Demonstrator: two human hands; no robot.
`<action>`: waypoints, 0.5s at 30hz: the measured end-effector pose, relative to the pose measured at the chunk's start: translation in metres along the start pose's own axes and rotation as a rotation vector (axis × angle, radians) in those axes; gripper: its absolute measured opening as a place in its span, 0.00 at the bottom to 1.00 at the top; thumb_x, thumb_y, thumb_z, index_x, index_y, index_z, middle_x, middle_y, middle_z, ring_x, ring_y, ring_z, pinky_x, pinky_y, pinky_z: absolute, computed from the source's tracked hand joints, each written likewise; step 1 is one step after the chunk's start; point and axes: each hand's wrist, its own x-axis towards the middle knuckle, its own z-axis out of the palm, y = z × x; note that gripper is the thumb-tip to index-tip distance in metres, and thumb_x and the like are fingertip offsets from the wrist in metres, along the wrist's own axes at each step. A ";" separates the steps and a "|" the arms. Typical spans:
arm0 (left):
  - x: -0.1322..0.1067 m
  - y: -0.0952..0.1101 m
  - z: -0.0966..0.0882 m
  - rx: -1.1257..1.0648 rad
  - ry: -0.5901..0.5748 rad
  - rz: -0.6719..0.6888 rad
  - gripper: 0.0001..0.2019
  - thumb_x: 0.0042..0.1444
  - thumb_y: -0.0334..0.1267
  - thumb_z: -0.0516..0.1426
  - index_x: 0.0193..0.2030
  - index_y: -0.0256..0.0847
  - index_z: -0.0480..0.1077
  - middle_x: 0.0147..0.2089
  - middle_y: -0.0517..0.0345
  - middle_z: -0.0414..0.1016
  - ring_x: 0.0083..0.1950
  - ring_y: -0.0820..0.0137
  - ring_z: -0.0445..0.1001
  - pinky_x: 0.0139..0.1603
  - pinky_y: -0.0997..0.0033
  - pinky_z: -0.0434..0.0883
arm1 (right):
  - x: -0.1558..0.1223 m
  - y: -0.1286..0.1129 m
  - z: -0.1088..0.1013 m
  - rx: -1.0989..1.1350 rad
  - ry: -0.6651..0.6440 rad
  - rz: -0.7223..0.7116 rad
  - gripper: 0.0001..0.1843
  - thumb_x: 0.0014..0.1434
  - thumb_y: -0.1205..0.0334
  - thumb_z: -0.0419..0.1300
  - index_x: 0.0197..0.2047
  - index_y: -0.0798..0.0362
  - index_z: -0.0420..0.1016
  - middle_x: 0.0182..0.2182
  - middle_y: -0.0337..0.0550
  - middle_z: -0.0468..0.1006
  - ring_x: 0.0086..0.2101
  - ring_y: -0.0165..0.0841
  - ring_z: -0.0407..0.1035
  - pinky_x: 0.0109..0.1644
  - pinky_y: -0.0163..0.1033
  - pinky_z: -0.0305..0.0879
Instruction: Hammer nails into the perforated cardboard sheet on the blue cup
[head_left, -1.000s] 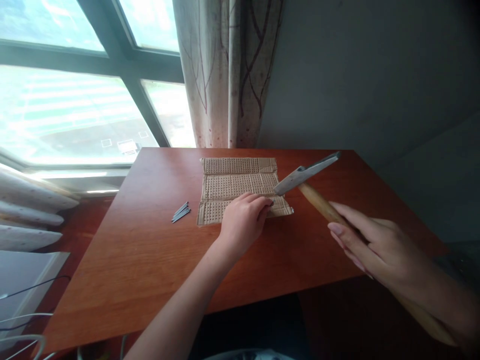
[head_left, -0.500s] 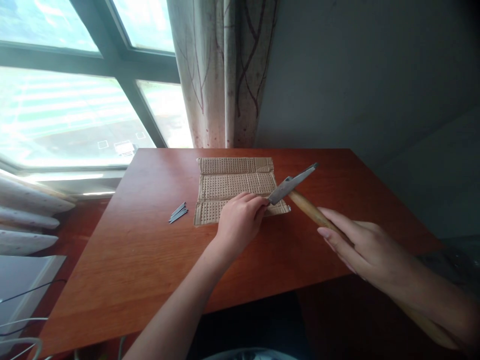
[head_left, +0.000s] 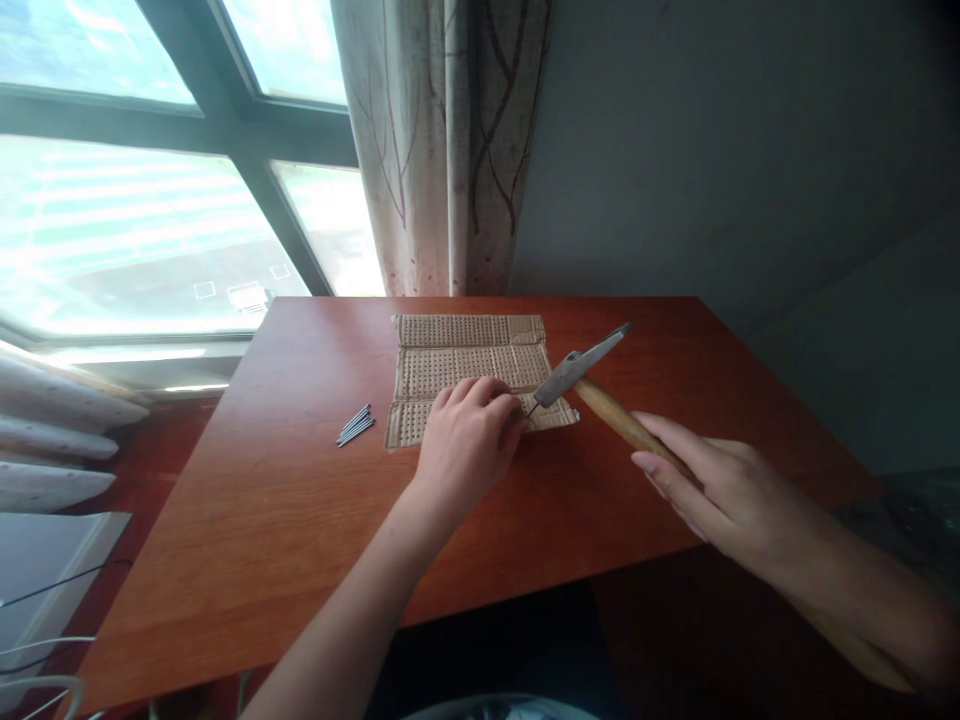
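A claw hammer with a metal head (head_left: 581, 365) and a wooden handle (head_left: 616, 415) is gripped in my right hand (head_left: 739, 500). Its head is tilted over the right part of a perforated cardboard sheet (head_left: 472, 365). From the striking end a thin nail (head_left: 533, 409) runs down to the fingertips of my left hand (head_left: 469, 430). That hand rests over the sheet's near part, fingers curled and thumb side against the nail. The nail's lower end is hidden by the fingers. Several loose nails (head_left: 355, 426) lie in a small pile left of the sheet.
Everything rests on a reddish-brown wooden table (head_left: 300, 540). Behind it hang a patterned curtain (head_left: 435, 150) and a grey wall (head_left: 712, 150). A large window (head_left: 127, 230) is at the left, and cables (head_left: 49, 640) show at the lower left.
My left hand has shifted slightly left, away from the hammer head, so the nail between them now shows. The hammer and my right hand have barely moved.
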 end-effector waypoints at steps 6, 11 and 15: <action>0.002 0.001 0.001 0.003 -0.029 -0.013 0.07 0.64 0.39 0.55 0.44 0.45 0.75 0.50 0.56 0.75 0.51 0.60 0.70 0.49 0.57 0.66 | -0.005 0.000 -0.006 -0.016 0.042 -0.021 0.18 0.71 0.55 0.49 0.55 0.55 0.69 0.15 0.31 0.66 0.14 0.29 0.63 0.20 0.35 0.58; 0.001 0.000 0.001 -0.020 -0.027 -0.024 0.07 0.63 0.38 0.56 0.45 0.45 0.74 0.50 0.56 0.75 0.52 0.60 0.69 0.50 0.57 0.65 | -0.001 -0.001 -0.001 -0.063 0.054 -0.096 0.14 0.71 0.57 0.49 0.52 0.54 0.70 0.24 0.38 0.75 0.20 0.30 0.70 0.25 0.35 0.63; 0.001 0.000 0.001 -0.033 -0.031 -0.030 0.07 0.63 0.38 0.57 0.45 0.45 0.75 0.49 0.56 0.75 0.52 0.60 0.69 0.51 0.57 0.65 | 0.000 -0.002 0.001 -0.074 0.047 -0.105 0.13 0.71 0.57 0.49 0.51 0.54 0.70 0.25 0.38 0.75 0.21 0.30 0.70 0.26 0.34 0.64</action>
